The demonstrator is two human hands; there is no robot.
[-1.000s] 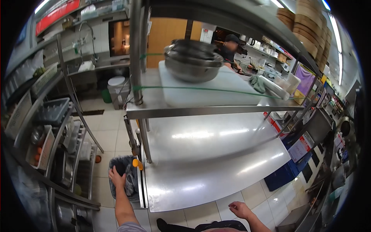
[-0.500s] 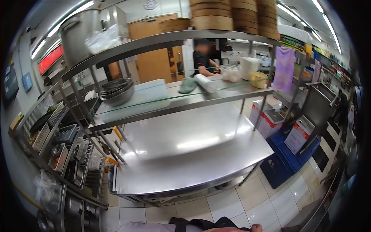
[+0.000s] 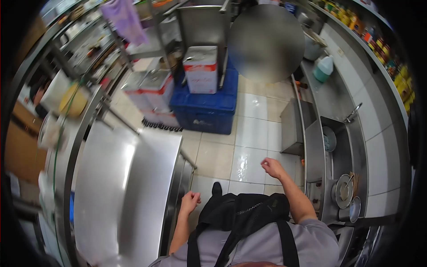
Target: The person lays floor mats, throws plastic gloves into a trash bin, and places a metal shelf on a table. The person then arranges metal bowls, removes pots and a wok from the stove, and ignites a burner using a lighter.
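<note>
Left hand (image 3: 190, 202) and right hand (image 3: 273, 168) curled inward; no object visible in either.
Steel table (image 3: 153, 178) lies left of the left hand, the nearer one, long edge running forward; sink counter (image 3: 324, 97) lies right.

The steel worktable (image 3: 149, 178) is silver-grey, streaked with white glare. A deep blue crate (image 3: 207, 116) bears a pale emblem, and the tin (image 3: 201, 78) on it is white with an orange-red band and red lettering; the tins (image 3: 155, 91) to its left are white banded in red. The towel (image 3: 124, 21) is lilac, the tub (image 3: 73, 101) yellow, and the glass shelf edge (image 3: 55, 191) dark green. Floor tiles (image 3: 213, 153) mix cream and white in a grid of darker lines; the wall tiles (image 3: 378, 120) are white with grey joints. The jug (image 3: 324, 70) shows teal-green liquid through whitish plastic. The shirt (image 3: 262, 244) is plain grey, crossed by black straps (image 3: 288, 244); the shoe (image 3: 216, 189) is black.
</note>
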